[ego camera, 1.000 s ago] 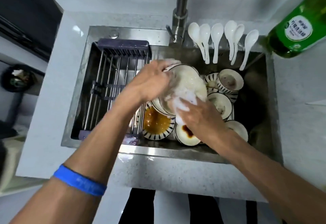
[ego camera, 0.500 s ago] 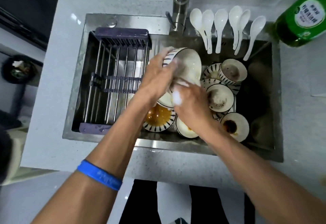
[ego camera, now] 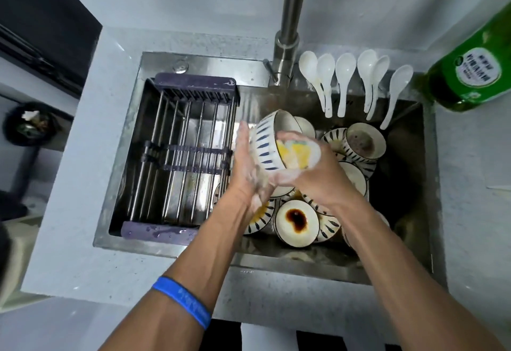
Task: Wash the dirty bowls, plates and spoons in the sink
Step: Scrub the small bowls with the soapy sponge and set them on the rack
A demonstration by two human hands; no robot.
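Observation:
My left hand [ego camera: 247,168] holds a white bowl with blue stripes [ego camera: 266,143] tilted on its side over the sink [ego camera: 193,248]. My right hand [ego camera: 312,173], covered in foam, grips a yellow sponge [ego camera: 294,154] and presses it against the bowl's outer wall. Below them lie several dirty bowls, one with a dark sauce stain [ego camera: 296,222], one with orange residue [ego camera: 262,216], and a stack at the right [ego camera: 363,143]. Several white spoons [ego camera: 343,85] lean on the sink's back rim.
A metal drying rack [ego camera: 182,157] with purple ends fills the sink's left half. The steel tap [ego camera: 290,27] rises at the back. A green dish-soap bottle [ego camera: 470,68] stands on the counter at the right.
The bowl has been turned so its striped outside faces me. My right hand moved from the bowl's inside to its outer wall, and the yellow sponge now shows.

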